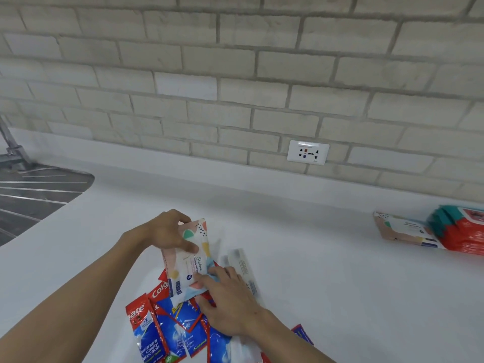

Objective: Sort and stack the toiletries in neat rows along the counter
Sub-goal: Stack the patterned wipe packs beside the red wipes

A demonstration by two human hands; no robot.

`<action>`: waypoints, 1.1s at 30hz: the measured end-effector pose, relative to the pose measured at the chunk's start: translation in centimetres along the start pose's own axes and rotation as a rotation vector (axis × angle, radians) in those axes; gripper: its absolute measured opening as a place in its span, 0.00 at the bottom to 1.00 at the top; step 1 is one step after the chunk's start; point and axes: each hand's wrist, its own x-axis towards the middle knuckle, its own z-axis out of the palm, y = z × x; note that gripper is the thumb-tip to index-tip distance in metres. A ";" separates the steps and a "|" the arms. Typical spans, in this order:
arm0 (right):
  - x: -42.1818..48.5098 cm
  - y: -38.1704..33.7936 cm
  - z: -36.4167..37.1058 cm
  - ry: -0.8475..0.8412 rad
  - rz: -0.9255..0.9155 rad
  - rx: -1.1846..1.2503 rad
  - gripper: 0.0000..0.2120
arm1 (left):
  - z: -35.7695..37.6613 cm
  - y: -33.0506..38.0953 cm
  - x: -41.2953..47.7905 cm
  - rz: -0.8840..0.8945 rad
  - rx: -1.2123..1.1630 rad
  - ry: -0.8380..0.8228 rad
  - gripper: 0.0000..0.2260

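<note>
Far left I see the sink. Next come the toothpaste boxes, lying in a messy pile on the white counter. Just above them the left hand grips the top of the wipes pack, thumb on the front and fingers curled behind. The pack is tilted and lifted over the pile. The right hand pinches its bottom corner. I think this pack is light, soft and squishy, with a slick skin, so it may bend or slip. Holding it at both ends looks best to me. Far right, pastel packs lie just beside a red pile.
</note>
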 end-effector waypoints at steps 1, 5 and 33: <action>0.0 0.0 -0.2 0.014 0.003 0.050 0.23 | -0.2 0.2 0.0 0.009 -0.012 0.000 0.27; -0.2 0.4 -1.3 0.130 0.018 0.214 0.21 | -1.0 1.5 -0.2 0.036 -0.130 0.010 0.20; -6.7 13.6 -13.7 0.538 0.343 1.502 0.14 | 8.1 18.9 5.0 0.217 -0.932 0.001 0.18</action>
